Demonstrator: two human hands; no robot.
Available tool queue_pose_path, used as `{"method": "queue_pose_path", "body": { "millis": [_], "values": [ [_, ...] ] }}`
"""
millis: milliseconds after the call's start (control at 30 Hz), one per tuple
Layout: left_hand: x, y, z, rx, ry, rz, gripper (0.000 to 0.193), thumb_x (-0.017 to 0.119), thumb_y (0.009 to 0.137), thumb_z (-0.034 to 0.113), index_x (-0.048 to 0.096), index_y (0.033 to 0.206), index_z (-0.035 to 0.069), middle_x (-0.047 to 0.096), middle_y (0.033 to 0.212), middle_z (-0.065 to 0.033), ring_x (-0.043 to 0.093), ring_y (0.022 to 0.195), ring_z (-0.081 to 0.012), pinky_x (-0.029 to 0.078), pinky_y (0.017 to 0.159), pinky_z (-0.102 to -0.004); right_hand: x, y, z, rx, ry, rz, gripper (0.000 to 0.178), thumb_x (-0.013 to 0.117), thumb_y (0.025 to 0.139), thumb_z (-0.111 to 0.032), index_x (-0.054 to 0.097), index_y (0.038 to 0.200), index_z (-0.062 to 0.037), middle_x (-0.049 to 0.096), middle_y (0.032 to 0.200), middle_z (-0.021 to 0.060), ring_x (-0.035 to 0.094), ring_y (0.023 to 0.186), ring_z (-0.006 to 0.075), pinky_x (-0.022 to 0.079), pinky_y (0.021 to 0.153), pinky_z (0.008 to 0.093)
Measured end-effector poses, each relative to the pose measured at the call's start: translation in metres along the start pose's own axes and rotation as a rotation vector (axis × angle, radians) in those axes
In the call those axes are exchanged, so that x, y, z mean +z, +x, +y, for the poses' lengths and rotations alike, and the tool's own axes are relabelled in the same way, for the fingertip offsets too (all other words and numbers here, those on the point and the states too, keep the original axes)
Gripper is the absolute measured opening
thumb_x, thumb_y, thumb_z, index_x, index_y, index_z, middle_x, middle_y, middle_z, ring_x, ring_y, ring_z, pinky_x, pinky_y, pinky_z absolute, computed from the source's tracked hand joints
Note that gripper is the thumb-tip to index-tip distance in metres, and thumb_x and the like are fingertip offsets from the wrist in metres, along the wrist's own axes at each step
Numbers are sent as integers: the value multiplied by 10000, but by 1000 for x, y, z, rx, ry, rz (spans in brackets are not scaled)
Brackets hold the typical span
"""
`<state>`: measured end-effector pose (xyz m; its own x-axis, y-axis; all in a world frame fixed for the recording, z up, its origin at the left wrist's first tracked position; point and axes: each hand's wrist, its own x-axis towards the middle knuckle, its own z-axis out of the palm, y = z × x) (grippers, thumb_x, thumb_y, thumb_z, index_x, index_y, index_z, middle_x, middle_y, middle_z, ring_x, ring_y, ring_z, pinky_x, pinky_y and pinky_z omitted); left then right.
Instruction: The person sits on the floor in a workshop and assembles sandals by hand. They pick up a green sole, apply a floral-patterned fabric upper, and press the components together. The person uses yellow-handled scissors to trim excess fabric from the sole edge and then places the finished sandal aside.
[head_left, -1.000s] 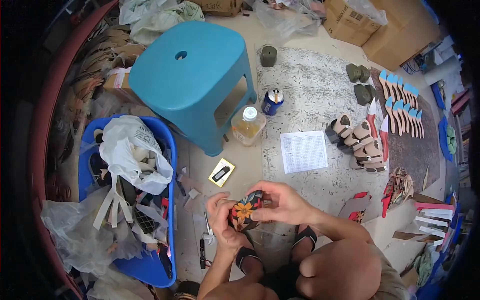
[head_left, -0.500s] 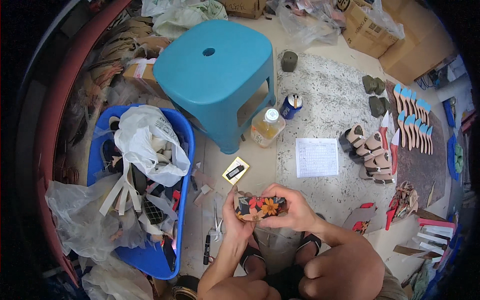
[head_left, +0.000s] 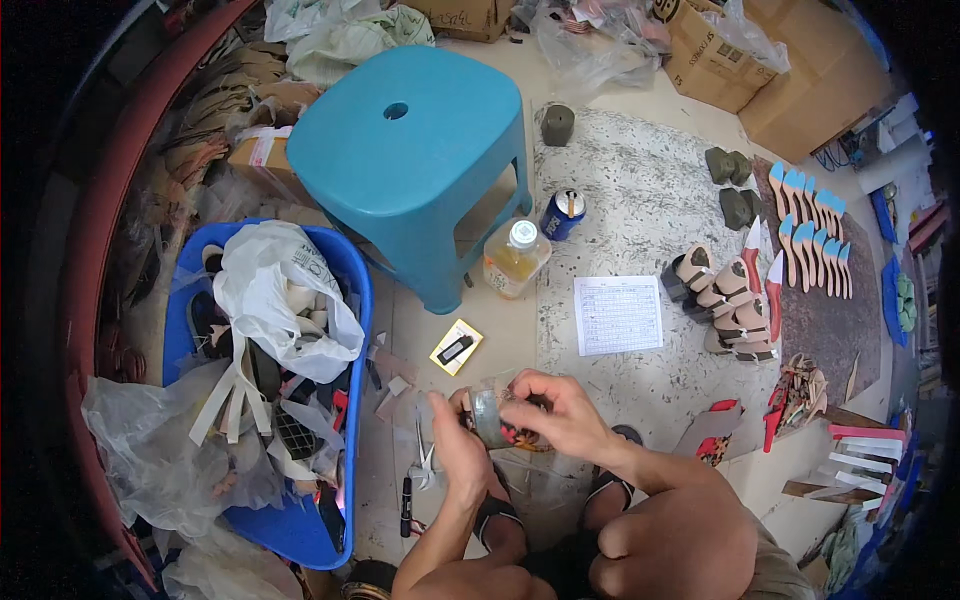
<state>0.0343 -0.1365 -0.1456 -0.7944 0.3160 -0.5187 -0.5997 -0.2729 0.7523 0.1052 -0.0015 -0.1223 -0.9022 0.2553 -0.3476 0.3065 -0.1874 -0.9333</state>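
Flower-print piece (head_left: 520, 437) found held between both hands, above the person's feet. Half a second ago its bright printed side faced up; now a pale, shiny grey face shows across its middle, with print visible mainly at the right. The piece has evidently been turned, which I judge to mean that work has passed to another side of it. Left hand (head_left: 462, 450): cupped against the piece's left end, fingers partly hidden behind it. Right hand (head_left: 562, 415): thumb and fingers bent onto the piece's upper right, gripping it. (Whether the grey face is tape or lining cannot be told.)

Surface: pale, with a scuffed board (head_left: 600, 165) beyond the fingers. Just left of the fingers lies a silver cutting tool (head_left: 424, 468), with a black pen (head_left: 406, 507) nearer the body. Ahead lie a yellow packet (head_left: 467, 358), a bottle (head_left: 515, 262) and a printed sheet (head_left: 618, 315); to their right, bundled beige pieces (head_left: 740, 310).

Room: a blue tub (head_left: 365, 330) of scraps stands well left of the fingers, a blue stool (head_left: 410, 150) ahead and left, cardboard boxes (head_left: 715, 65) far off to the right.
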Motion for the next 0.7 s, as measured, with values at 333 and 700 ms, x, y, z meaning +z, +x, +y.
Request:
{"method": "queue_pose_path", "body": {
  "millis": [333,700],
  "values": [
    [-1,-3,-2,35,7,-229,299,449,1041,261,615,1016,13,649,922,-38,611,811,-96,490,747,-258,-7,-1,-4,-51,122,47,192,691,892,-150,686,914,41,632,937,37,570,847,92,442,741,249],
    [-8,-2,4,198,-17,-232,203,514,942,73,578,776,-24,576,844,-44,519,746,-106,418,696,-248,3,-3,-5,-3,159,-11,160,664,908,-98,691,931,58,627,945,67,578,823,102,448,718,251]
  ]
}}
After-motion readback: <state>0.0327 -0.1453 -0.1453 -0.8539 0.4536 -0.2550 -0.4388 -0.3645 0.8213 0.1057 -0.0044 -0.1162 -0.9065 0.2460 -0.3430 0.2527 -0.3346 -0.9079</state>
